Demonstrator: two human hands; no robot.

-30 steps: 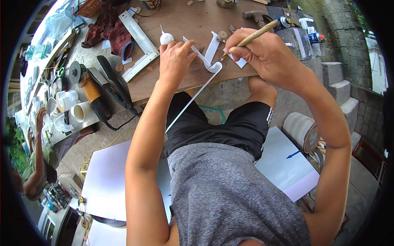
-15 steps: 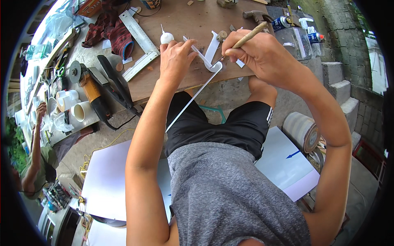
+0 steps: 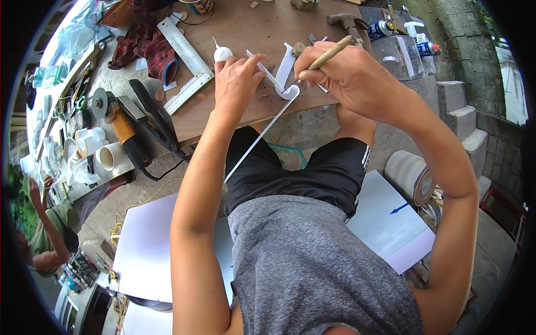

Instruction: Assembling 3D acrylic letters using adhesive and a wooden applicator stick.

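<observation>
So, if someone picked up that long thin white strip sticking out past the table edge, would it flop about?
Probably not much: the white strip runs nearly straight beyond the table, suggesting some stiffness. It looks thin and narrow, so it's likely light. Pushed sideways, its long free end would probably swing or flex.

The left grip [image 3: 233, 84] pinches at upper centre, left forearm [image 3: 204, 162] slanting up. Toward upper right, the right grip [image 3: 349, 72] curls inward, right elbow [image 3: 462, 188] bent.
</observation>
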